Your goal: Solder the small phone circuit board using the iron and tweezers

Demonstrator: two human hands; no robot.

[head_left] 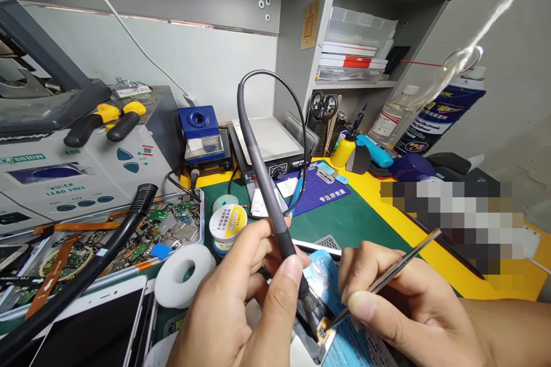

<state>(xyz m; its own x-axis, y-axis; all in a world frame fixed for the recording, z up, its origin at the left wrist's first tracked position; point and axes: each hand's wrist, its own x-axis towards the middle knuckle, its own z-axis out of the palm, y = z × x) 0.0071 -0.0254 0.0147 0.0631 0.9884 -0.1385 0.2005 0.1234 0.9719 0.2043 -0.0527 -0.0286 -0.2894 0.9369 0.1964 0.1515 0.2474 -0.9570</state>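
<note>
- Our left hand (241, 304) grips the soldering iron (275, 223), tip down on the phone (340, 332) low on the bench (365, 218).
- Our right hand (400, 304) pinches tweezers (387, 275) at the same spot.
- The grey station (64, 178) reads "QUICK LEAD FREE"; the purple mat (321, 186) has Chinese print.

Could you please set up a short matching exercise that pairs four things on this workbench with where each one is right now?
Things:
1. soldering iron
2. tweezers
3. pliers
4. scissors

Places:
A. standing in a mesh holder under the shelf
B. in the right hand
C. lying on top of the grey machine
D. in the left hand

Pairs: 1-D, 2-B, 3-C, 4-A
</note>
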